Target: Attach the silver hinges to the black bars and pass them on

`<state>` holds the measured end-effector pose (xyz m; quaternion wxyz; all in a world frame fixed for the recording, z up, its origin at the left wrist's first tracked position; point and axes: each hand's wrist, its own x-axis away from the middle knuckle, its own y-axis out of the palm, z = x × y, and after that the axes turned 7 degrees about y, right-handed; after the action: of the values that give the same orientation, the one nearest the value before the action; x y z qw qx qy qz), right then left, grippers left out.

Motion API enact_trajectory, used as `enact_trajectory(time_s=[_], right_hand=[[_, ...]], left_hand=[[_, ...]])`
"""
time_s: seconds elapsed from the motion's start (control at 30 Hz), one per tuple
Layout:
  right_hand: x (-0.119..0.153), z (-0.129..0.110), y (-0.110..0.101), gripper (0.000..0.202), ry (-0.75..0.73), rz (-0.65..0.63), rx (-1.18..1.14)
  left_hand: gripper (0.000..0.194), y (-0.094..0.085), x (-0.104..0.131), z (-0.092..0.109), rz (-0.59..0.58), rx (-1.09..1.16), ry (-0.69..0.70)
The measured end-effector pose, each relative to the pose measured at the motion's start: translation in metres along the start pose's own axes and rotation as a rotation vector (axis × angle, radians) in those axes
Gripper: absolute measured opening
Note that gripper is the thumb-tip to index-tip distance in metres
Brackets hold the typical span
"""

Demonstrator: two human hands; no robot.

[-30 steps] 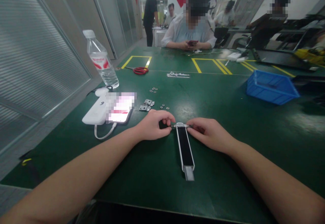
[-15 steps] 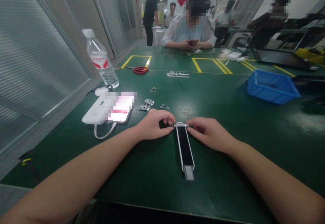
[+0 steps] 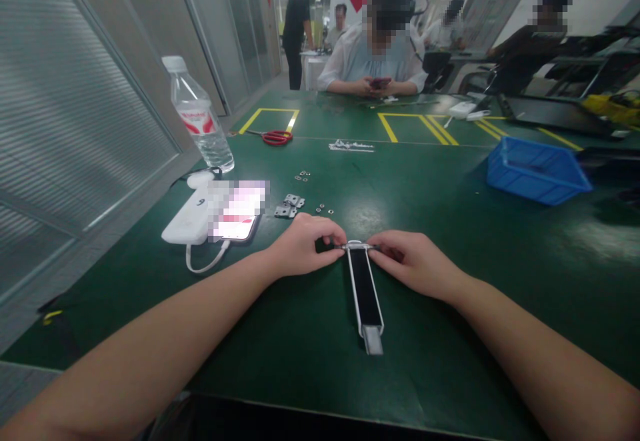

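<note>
While two bare hands work over the green desk (image 3: 425, 374), I see one long, narrow piece (image 3: 365, 288), black-faced with a white rim, lying between them near the front edge. One grey tab (image 3: 373, 341) sticks out of its near end, and one thin rod (image 3: 357, 246) crosses its far end. The left hand (image 3: 305, 246) pinches the rod's left end between thumb and fingers; the right hand (image 3: 413, 261) has its fingers closed on the other end, their tips partly hidden.

Beyond the left hand are three small metal nuts (image 3: 319, 210), then four small rings (image 3: 302, 176) further off. Beside the nuts lies a cluster of metal brackets (image 3: 290, 206), overlapping too much for me to count. Further back are a pile of pale strips (image 3: 350, 146), also uncountable, and one pair of red-handled scissors (image 3: 277, 138).

There are two containers. One clear plastic bottle (image 3: 200, 118) at the left holds clear liquid; one blue bin (image 3: 537, 171) stands at the right, showing its inner walls. One white power bank (image 3: 185, 218) lies beside one lit phone (image 3: 240, 218), partly blurred out.
</note>
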<state>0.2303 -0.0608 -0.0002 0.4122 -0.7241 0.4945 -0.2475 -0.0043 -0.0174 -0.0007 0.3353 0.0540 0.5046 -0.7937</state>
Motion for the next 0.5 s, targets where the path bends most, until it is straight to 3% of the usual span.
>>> enact_trajectory(time_s=[0.5], right_hand=[[-0.0002,-0.0016,-0.0012,0.020,-0.006,0.003,-0.009]], left_hand=[[0.005,0.0005,0.0011,0.0034,-0.042,-0.147,-0.065]])
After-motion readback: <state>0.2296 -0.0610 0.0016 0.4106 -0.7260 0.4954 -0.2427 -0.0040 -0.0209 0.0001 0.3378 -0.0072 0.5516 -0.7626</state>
